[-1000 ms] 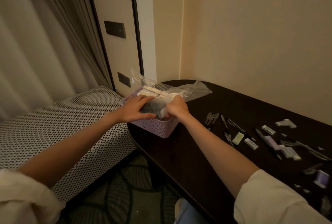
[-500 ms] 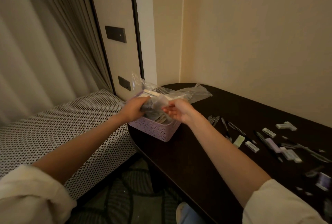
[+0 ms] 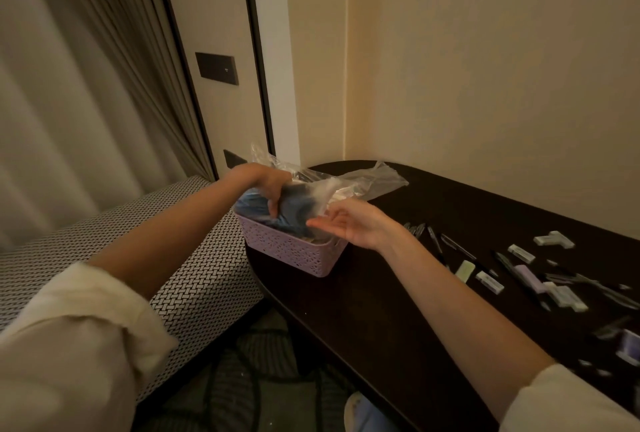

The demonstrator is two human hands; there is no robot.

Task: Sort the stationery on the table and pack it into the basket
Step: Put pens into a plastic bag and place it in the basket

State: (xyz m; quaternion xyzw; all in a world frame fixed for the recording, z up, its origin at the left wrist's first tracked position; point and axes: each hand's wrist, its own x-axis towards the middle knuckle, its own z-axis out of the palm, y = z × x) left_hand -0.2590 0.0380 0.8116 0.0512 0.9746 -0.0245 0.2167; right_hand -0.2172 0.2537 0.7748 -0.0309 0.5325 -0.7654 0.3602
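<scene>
Grey curtain [image 3: 86,67], patterned bench [image 3: 194,258], wall switch panel [image 3: 217,68]

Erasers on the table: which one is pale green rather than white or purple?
The pale green eraser, lying just right of the scattered pens. It is the only greenish block; the white eraser beside it and the purple eraser further right differ in colour.

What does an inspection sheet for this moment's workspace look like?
Surface: dark table, rounded end.
Job's things: lilac basket at the table's end, clear plastic bag over it; pens and erasers loose on the table.
Clutter: nothing seen.
Hands: left hand grips a dark bagged bundle in the basket; right hand open, palm up, beside it.
Cables: nothing seen.
Surroundings: curtain, patterned bench, wall panel.
</scene>
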